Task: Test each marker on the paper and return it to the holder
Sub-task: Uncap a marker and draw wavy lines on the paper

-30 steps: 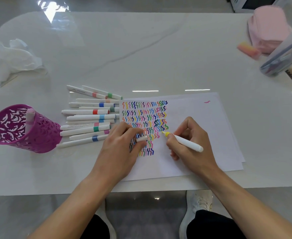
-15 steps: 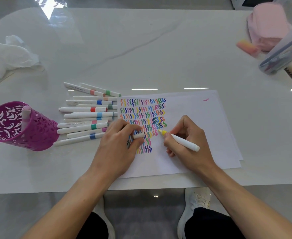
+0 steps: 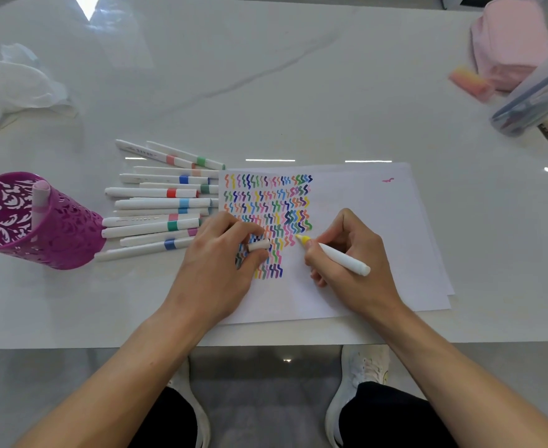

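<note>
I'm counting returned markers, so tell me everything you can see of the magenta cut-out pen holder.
The magenta round pen holder has walls pierced with a leafy cut-out pattern; material unclear. It stands open-end up on the white marble-look table, at the left edge of view, beside the row of loose white markers. One white marker with a pink cap stands inside.

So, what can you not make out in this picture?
Head view only:
- Some squiggles: hidden under the left hand.
- Pink marker in the holder: lower part behind the wall.
- Clear case, right edge: cut off, contents blurred.
- Print on the loose markers: too small.
</note>
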